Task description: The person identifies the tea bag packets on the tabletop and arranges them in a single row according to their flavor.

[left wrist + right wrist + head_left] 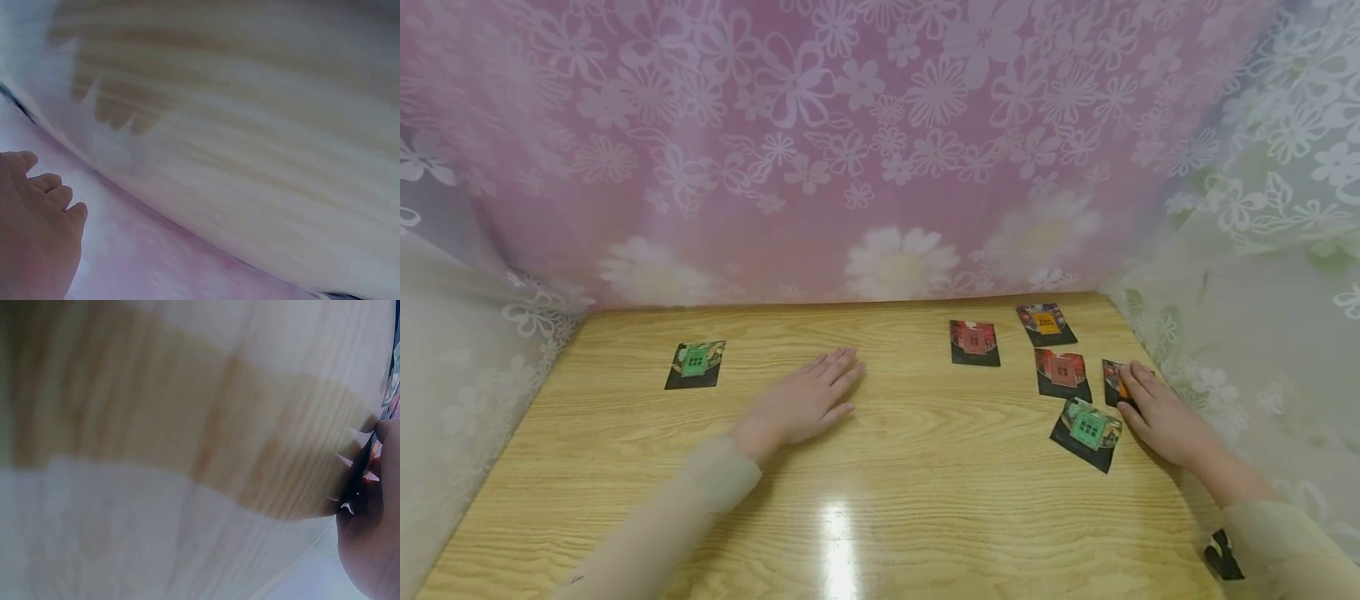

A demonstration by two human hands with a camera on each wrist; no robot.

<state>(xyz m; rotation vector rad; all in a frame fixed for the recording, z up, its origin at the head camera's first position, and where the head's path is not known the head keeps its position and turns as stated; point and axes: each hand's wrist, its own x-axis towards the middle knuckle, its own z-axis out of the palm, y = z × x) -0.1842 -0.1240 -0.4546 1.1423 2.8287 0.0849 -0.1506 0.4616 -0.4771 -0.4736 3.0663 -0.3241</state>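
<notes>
My right hand [1170, 423] is at the table's right side, its thumb and fingers gripping a small dark sachet [1112, 384] with an orange and red print. In the right wrist view the sachet's dark edge [357, 472] shows between the fingertips, close to the wood; the hand hides much of it. My left hand [802, 404] lies palm down near the middle, fingers extended, holding nothing. Close to the right hand are a green-labelled sachet [1087, 433], a red one [1063, 374] and a purple-and-orange one [1046, 324]. Another red sachet [974, 342] lies further left.
A second green-labelled sachet [696, 365] lies alone at the table's left. The wooden table [925, 517] is bounded by a pink flowered curtain [820, 167] behind and pale flowered sheeting [1262, 333] at the right. A black item [1223, 557] sits by the right forearm, partly hidden.
</notes>
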